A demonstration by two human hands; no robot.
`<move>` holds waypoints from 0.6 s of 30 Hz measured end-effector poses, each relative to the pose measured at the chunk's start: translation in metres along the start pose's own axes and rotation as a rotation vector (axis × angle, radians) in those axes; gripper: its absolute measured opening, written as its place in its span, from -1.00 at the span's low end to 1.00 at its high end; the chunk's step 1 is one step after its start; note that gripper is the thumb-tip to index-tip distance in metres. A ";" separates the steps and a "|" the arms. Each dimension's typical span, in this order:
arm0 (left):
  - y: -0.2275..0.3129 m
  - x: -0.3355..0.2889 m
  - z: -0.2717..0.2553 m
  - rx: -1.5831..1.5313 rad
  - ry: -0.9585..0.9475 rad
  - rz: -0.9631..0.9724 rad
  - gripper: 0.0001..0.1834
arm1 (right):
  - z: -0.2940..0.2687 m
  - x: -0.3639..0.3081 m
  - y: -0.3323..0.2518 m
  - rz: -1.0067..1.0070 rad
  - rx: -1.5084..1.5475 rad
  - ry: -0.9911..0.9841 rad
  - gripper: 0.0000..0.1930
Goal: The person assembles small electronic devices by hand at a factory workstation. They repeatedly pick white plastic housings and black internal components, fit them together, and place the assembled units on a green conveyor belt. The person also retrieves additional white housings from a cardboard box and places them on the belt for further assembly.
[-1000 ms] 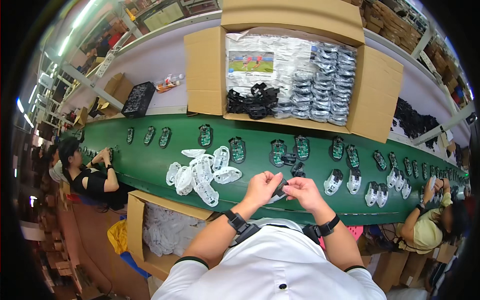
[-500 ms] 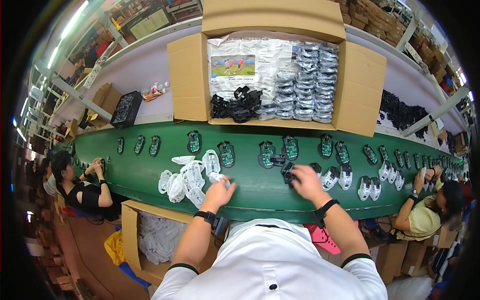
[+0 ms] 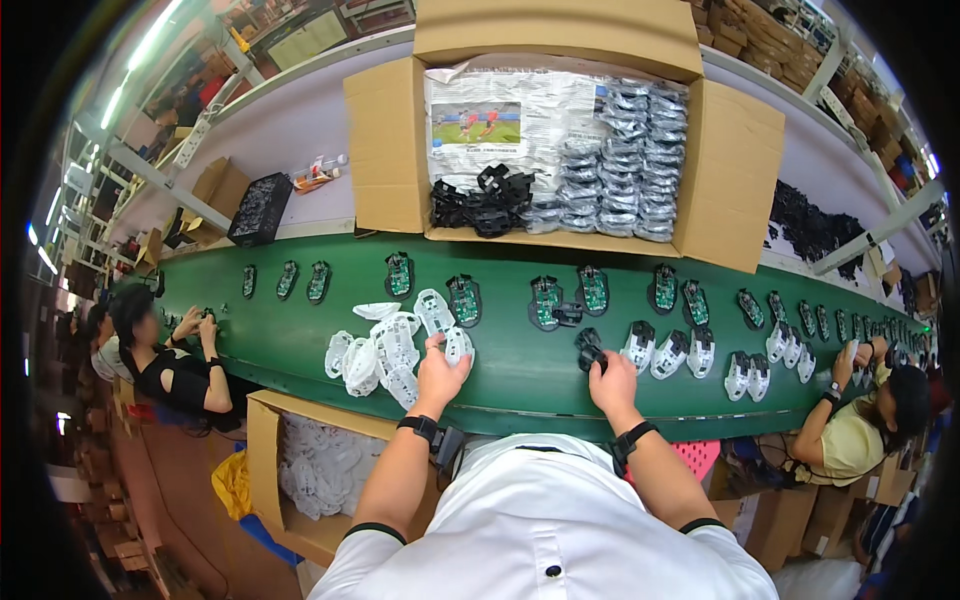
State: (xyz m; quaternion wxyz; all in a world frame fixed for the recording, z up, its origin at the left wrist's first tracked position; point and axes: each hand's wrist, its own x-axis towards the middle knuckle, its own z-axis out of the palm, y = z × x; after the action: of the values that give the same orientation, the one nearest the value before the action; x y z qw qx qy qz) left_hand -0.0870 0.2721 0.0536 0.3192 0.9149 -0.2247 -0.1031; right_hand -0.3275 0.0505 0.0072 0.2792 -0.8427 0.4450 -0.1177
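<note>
White plastic shell [image 3: 459,346], just below frame centre: gripped between thumb and fingers of the left hand [image 3: 441,378], beside the shell pile [image 3: 394,345]. Black part [image 3: 588,342], right of centre: contacted by the right hand [image 3: 613,385]; grip closure cannot be determined. Green work surface [image 3: 520,375] lies beneath.

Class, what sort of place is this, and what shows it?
Probably a factory assembly line: green circuit boards line a long green work surface, white shells lie heaped on it, and other people work alongside.

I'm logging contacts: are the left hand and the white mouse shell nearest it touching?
Touching: in the head view, the left hand meets the near end of the white mouse shell with no gap.
</note>
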 end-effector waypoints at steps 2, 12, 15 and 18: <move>0.008 -0.001 0.001 -0.049 -0.115 -0.033 -0.25 | -0.027 0.005 -0.009 0.158 -0.072 -0.231 -0.61; 0.075 -0.016 0.009 -0.756 -0.585 -0.126 -0.55 | -0.029 -0.012 0.011 -0.491 -0.074 -0.121 -0.40; 0.096 -0.019 0.000 -0.866 -0.629 -0.105 -0.53 | -0.028 -0.008 0.018 -0.428 -0.039 -0.144 -0.41; 0.112 -0.020 -0.011 -0.900 -0.642 -0.040 -0.47 | -0.034 -0.009 0.001 -0.404 0.169 -0.030 -0.41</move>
State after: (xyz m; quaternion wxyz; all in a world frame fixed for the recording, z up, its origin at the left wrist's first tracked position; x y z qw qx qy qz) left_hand -0.1398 0.2095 0.1338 0.5921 0.6150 -0.2271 -0.4686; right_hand -0.3488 0.0450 0.0346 0.3260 -0.8900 0.2516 -0.1956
